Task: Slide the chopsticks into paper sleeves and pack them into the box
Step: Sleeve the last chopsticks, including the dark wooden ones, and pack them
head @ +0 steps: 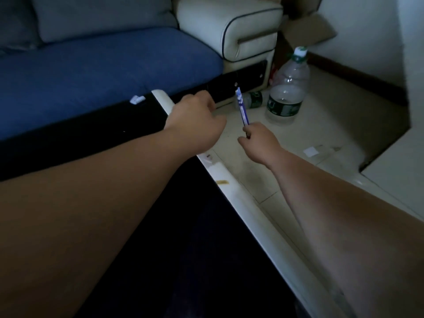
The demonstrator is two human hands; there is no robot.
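Progress: one unit in hand, not yet packed. No stock of loose chopsticks, no spare sleeves and no filled packing box are in view, so the count done and left cannot be read. Judged early-to-mid cycle: this pair looks sleeved, and boxing it is the step left.

Left hand [197,120]: back toward the camera, above the table's far corner. Its fingers curl away out of sight; cannot tell whether they hold anything.

Right hand [259,143]: out over the floor just past the table edge, fingers pinching the lower end of the sleeved chopsticks [242,107]. The blue-and-white sleeve points up and slightly left, and a dark stub shows at the pinch.

Surface and room, dim light:
- blue sofa [91,72] behind the table, cream armrest [229,26] at its right end
- table [241,198]: dark top, white rim, scuffed
- pale tiled floor [298,138]
- cardboard carton [307,31] with open flaps behind the armrest; whether it is the packing box, cannot tell
- large water bottle [286,95] upright on the floor, small bottle [254,99] lying beside it
- white scrap [311,151] on the floor
- small white object [137,99] at the table's far edge
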